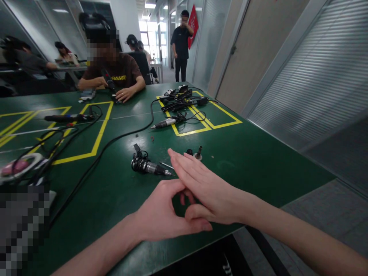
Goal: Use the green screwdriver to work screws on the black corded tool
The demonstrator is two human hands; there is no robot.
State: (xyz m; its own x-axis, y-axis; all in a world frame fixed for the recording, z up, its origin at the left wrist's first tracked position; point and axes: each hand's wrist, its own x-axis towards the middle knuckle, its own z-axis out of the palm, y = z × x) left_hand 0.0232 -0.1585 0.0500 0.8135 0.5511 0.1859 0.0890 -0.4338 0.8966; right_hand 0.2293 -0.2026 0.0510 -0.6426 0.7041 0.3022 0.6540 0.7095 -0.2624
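Observation:
My left hand (161,211) and my right hand (211,188) touch each other above the near part of the green table. The right hand's fingers are stretched out and lie together, with its thumb bent toward my left thumb. My left fingers curve behind the right hand, partly hidden, and a gap shows between them and the left thumb. No object is visible in either hand. Just beyond them lies an electric screwdriver (151,168) with its black cord bundled at the rear. A thin metal rod (166,165) and a small metal part with an upright stem (199,153) lie nearby.
Across the green table (258,161), a co-worker (115,76) holds a dark tool. Tangled black cables (181,97) and a grey electric screwdriver (165,123) lie on yellow-taped areas. Another dark screwdriver (67,117) and a white tape roll (21,166) are at left.

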